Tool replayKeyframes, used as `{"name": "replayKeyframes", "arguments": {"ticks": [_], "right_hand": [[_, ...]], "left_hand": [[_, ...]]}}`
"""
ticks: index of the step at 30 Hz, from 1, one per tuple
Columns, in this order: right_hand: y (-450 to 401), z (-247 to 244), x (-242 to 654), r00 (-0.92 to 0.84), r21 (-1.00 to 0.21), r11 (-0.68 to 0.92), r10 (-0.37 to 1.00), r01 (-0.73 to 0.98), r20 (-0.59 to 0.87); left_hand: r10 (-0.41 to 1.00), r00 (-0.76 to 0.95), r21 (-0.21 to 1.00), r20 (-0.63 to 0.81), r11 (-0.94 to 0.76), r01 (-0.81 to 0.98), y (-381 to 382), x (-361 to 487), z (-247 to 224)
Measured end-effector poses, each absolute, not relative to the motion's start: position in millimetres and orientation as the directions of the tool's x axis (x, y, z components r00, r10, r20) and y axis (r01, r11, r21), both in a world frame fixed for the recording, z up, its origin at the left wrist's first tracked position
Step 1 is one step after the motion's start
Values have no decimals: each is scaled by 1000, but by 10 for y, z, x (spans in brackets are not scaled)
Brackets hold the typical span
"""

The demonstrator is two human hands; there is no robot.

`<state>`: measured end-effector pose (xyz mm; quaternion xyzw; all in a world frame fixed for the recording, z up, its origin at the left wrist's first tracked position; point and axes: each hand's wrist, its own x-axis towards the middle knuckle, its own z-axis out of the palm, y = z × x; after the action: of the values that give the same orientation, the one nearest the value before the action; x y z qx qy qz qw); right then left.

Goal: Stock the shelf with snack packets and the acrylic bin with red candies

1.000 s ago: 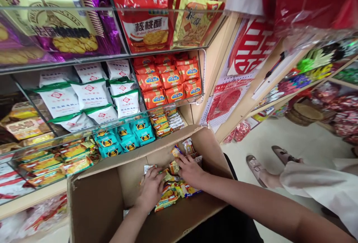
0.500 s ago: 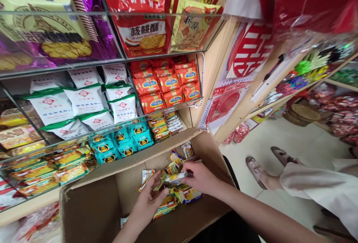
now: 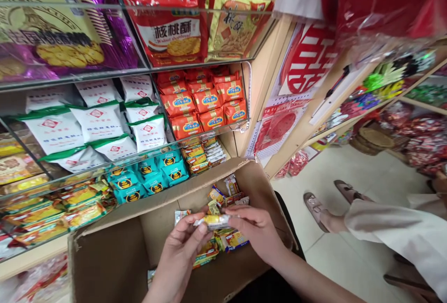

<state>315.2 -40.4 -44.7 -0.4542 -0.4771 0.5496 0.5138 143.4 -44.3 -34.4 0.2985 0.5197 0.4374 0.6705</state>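
Note:
Both my hands hold a small wrapped snack [image 3: 214,221], silver with a yellow patch, above the cardboard box [image 3: 111,252]. My left hand [image 3: 183,247] pinches its left end between thumb and fingers. At the other end, my right hand [image 3: 256,231] has its fingers closed on the wrapper. Beneath them, loose snack packets [image 3: 230,240] in yellow, blue and silver wrappers lie in the right part of the box. My hands partly cover this pile.
Shelves behind the box hold teal packets [image 3: 153,182], white-and-green bags [image 3: 101,124], orange packets [image 3: 206,103] and red walnut shortbread bags [image 3: 171,33], behind clear guards. A person's sandalled foot [image 3: 316,210] stands on the floor at right. Red plastic bags [image 3: 387,5] hang at upper right.
My left hand, apart from the snack before, has come up and closed on its left end. My right hand has shifted its hold, and the snack is turned more level.

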Motion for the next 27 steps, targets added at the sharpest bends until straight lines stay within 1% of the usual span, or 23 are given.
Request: {"name": "replayKeyframes", "arguments": {"ticks": [2, 3, 4, 5, 6, 9, 11, 13, 15, 17, 19, 20, 21, 22, 23, 24, 25, 26, 27], "right_hand": [[-470, -387, 3212, -132, -965, 261, 958, 15, 256], [-509, -366, 3236, -175, -937, 346, 926, 41, 334], [-548, -349, 3253, -209, -927, 374, 909, 30, 360], [-583, -337, 3260, -231, -936, 351, 910, -13, 344], [-610, -327, 3258, -234, -954, 289, 925, -80, 300], [-628, -306, 3225, -206, -956, 11, 976, -292, 74], [-598, -296, 3207, -205, -929, -126, 977, -347, -56], [-564, -293, 3207, -244, -912, -208, 962, -354, -125], [-544, -288, 3226, -270, -907, -234, 952, -351, -141], [-528, -263, 3261, -301, -926, -233, 943, -296, -141], [-487, -190, 3319, -327, -967, -178, 938, -181, -111], [-444, -131, 3357, -323, -987, -122, 943, -105, -82], [-382, -59, 3401, -299, -999, -46, 953, -17, -39], [-299, 22, 3448, -255, -995, 46, 967, 89, 22], [-193, 106, 3495, -209, -965, 143, 973, 219, 97], [-67, 183, 3538, -176, -901, 226, 969, 370, 171], [77, 248, 3571, -168, -805, 288, 958, 518, 234], [234, 296, 3592, -188, -689, 326, 944, 647, 271], [399, 323, 3597, -227, -570, 346, 935, 745, 272]], "left_hand": [[886, 115, 845, -449, 463, -266, -466, 1439, -274], [882, 123, 844, -454, 470, -259, -478, 1443, -237], [887, 126, 850, -444, 462, -253, -489, 1450, -199], [902, 120, 867, -415, 432, -249, -498, 1460, -164], [923, 113, 890, -369, 385, -245, -506, 1473, -132], [965, 107, 939, -239, 258, -227, -515, 1518, -76], [968, 130, 943, -215, 240, -230, -518, 1536, -74], [960, 176, 934, -219, 258, -246, -528, 1542, -91], [955, 210, 936, -208, 256, -241, -551, 1546, -108], [955, 240, 958, -172, 219, -186, -578, 1548, -104], [963, 250, 991, -103, 120, -55, -586, 1517, -65], [971, 236, 998, -40, 29, 50, -572, 1473, -32], [975, 220, 979, 43, -85, 187, -542, 1403, 8], [967, 211, 915, 144, -212, 344, -495, 1306, 53], [942, 211, 797, 260, -332, 504, -431, 1182, 98], [908, 271, 652, 319, -417, 633, -352, 1040, 141], [885, 303, 524, 353, -456, 719, -265, 889, 178], [880, 307, 424, 362, -448, 787, -174, 739, 208], [897, 288, 360, 334, -404, 841, -86, 603, 231]]}}
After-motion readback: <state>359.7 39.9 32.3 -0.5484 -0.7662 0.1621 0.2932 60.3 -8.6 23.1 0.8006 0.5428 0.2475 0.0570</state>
